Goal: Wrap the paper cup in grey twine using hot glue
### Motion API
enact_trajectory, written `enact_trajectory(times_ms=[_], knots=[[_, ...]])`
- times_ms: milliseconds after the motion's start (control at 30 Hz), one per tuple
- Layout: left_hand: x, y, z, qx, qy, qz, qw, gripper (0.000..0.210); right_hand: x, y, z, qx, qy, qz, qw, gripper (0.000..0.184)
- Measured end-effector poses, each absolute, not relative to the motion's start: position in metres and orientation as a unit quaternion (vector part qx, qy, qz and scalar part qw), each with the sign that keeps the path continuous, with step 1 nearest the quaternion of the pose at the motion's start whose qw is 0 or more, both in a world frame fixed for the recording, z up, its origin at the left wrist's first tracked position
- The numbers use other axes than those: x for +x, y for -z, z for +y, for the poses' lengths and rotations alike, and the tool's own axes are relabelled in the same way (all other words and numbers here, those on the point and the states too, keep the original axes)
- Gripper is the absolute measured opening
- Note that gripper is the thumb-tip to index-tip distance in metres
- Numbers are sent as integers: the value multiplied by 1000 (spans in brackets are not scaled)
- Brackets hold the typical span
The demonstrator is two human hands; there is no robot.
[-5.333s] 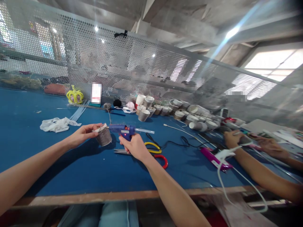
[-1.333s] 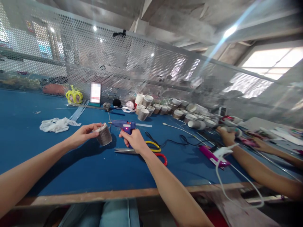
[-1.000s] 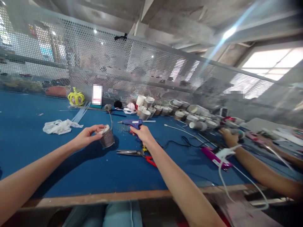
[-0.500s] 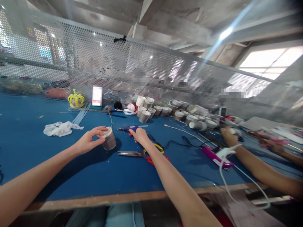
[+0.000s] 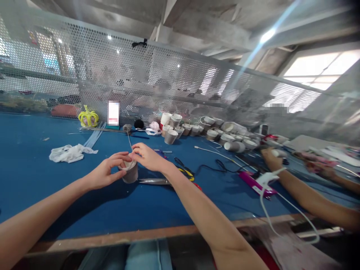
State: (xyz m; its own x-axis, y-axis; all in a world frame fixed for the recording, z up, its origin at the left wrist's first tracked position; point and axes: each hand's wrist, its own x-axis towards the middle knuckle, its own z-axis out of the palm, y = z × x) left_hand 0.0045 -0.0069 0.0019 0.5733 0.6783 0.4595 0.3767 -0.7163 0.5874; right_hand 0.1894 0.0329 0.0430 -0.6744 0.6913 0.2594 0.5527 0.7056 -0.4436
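A small grey-brown cup (image 5: 132, 175) with a pale rim stands upright on the blue table. My left hand (image 5: 105, 172) grips it at the rim, thumb on the near side and fingers over the top. My right hand (image 5: 148, 157) is at the cup's far right rim, fingertips pinched on a thin grey yarn (image 5: 129, 139). That yarn runs back to a small yarn ball (image 5: 127, 128). Partly hidden behind my right hand lies a blue glue gun (image 5: 159, 153). Scissors (image 5: 155, 181) with red handles lie right of the cup, partly under my right forearm.
White cloth (image 5: 69, 153) lies to the left, near a yellow basket-like piece (image 5: 88, 118) and a propped phone (image 5: 113, 113). Many similar cups (image 5: 171, 136) stand at the back. A co-worker's hand (image 5: 271, 160) and a purple box (image 5: 254, 183) are at the right.
My right hand has left the glue gun and moved left to the cup's rim, where it now pinches the yarn. My left hand stays at the cup.
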Motion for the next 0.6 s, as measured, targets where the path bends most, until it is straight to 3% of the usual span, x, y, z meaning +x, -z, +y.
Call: enact_trajectory(times_ms=[233, 600], knots=[[2, -11, -9, 836, -339, 299, 312, 15, 197, -49, 26, -327, -321, -858, 233, 16], [3, -17, -12, 728, -333, 293, 522, 19, 195, -57, 10, -278, -348, -865, 229, 12]])
